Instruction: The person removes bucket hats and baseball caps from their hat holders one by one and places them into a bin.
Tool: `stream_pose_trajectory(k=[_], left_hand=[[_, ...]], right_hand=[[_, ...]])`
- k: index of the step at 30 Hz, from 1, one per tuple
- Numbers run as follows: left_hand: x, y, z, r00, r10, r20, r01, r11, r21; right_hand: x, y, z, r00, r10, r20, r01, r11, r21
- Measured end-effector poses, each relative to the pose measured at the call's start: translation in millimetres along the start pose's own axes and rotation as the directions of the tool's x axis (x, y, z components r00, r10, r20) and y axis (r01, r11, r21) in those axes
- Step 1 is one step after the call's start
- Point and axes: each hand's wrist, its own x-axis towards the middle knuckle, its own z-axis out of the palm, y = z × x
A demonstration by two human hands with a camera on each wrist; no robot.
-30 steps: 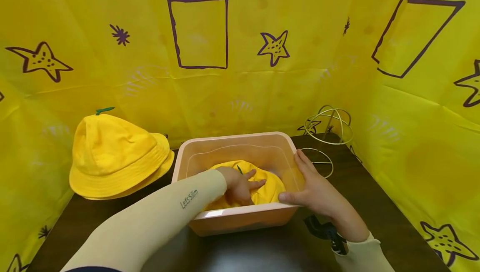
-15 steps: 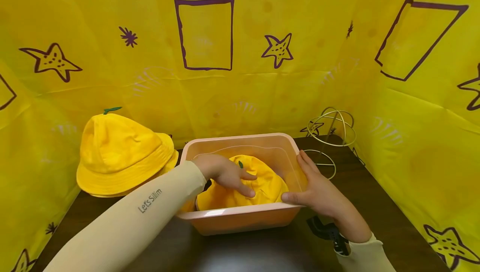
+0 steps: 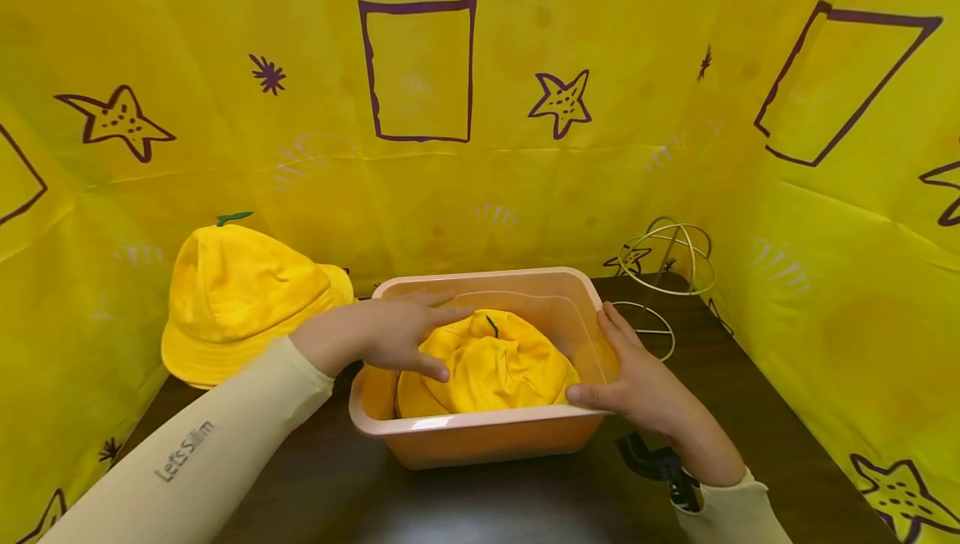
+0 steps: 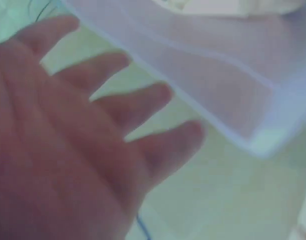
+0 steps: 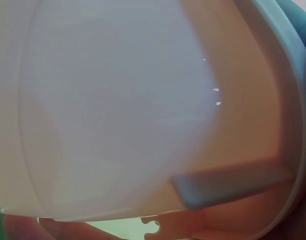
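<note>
Drew left hand (image 3: 393,334) back from crumpled yellow hat (image 3: 510,367) toward nine o'clock, with fingers spread wide. Saw smooth, glossy pink tub (image 3: 483,446); matte cloth bucket hat (image 3: 243,287) at tub's ten o'clock, partly covered by left wrist (image 3: 330,344); crumpled hat inside tub, with underside hidden; right hand (image 3: 641,390) gripping tub's rim at three o'clock; thin green stem (image 3: 492,326).
</note>
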Motion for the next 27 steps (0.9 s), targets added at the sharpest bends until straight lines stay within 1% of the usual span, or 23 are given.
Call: stream_pose_trajectory(k=[1,2,3,5,7,10,11,13,15,17,18,19,20,21,22,25,27], left_hand=[[-7.6,-1.5,-1.1,0.998,0.013,-0.063,-0.011,0.999,0.036],[-15.7,-3.3,-2.0,0.992,0.021,-0.127,-0.012,0.997,0.073],[-23.9,-5.5,-2.5,0.981,0.027,-0.190,-0.007,0.994,0.107],[-41.6,-9.8,-3.6,0.956,0.014,-0.294,0.029,0.990,0.141],[-59.5,-15.5,-3.5,0.924,-0.003,-0.383,0.067,0.986,0.153],[-84.7,-28.2,-3.3,0.886,-0.041,-0.461,0.123,0.981,0.147],[-92.2,-34.5,-3.3,0.871,-0.050,-0.489,0.139,0.979,0.148],[-105.6,-50.2,-3.7,0.832,-0.063,-0.551,0.161,0.978,0.132],[-117.4,-68.3,-5.3,0.788,-0.093,-0.608,0.187,0.978,0.094],[-127.9,-87.4,-7.7,0.748,-0.119,-0.653,0.184,0.983,0.031],[-132.6,-96.1,-9.7,0.738,-0.139,-0.660,0.178,0.984,-0.008],[-137.0,-104.0,-12.2,0.733,-0.165,-0.660,0.178,0.983,-0.048],[-141.1,-111.7,-14.8,0.733,-0.183,-0.656,0.177,0.981,-0.076],[-144.6,-119.2,-17.6,0.740,-0.202,-0.642,0.181,0.978,-0.099],[-147.6,-126.7,-20.6,0.749,-0.216,-0.626,0.174,0.976,-0.128],[-153.5,-145.8,-30.4,0.787,-0.257,-0.561,0.180,0.965,-0.190],[-154.8,-156.8,-35.9,0.817,-0.271,-0.510,0.184,0.959,-0.215]], right_hand=[[-0.2,-0.1,0.0,1.000,0.000,0.000,0.000,1.000,0.001],[-0.3,0.0,0.1,1.000,-0.001,-0.002,0.001,1.000,0.000],[-0.5,0.0,0.2,1.000,-0.002,-0.003,0.002,1.000,0.001],[-0.9,0.3,0.4,1.000,-0.002,-0.004,0.002,1.000,0.000],[-1.2,0.7,0.7,1.000,-0.003,-0.004,0.003,1.000,-0.001],[-1.4,0.9,1.2,1.000,-0.003,-0.004,0.003,1.000,-0.002],[-1.5,0.8,1.3,1.000,-0.003,-0.005,0.003,1.000,-0.004],[-1.5,0.6,1.5,1.000,-0.002,-0.007,0.002,1.000,-0.005],[-1.4,0.4,1.6,1.000,-0.002,-0.008,0.002,1.000,-0.007],[-1.4,0.1,1.6,1.000,-0.001,-0.008,0.001,1.000,-0.006],[-1.3,0.1,1.6,1.000,-0.001,-0.008,0.001,1.000,-0.003],[-1.3,0.0,1.6,1.000,-0.002,-0.007,0.002,1.000,-0.001],[-1.3,0.0,1.5,1.000,-0.002,-0.006,0.002,1.000,0.003],[-1.2,0.0,1.4,1.000,-0.002,-0.005,0.002,1.000,0.008],[-1.1,0.2,1.3,1.000,-0.002,-0.003,0.002,1.000,0.013],[-0.8,0.9,1.0,1.000,0.000,0.001,0.000,1.000,0.020],[-0.6,1.5,1.0,1.000,0.001,0.003,-0.001,1.000,0.023]])
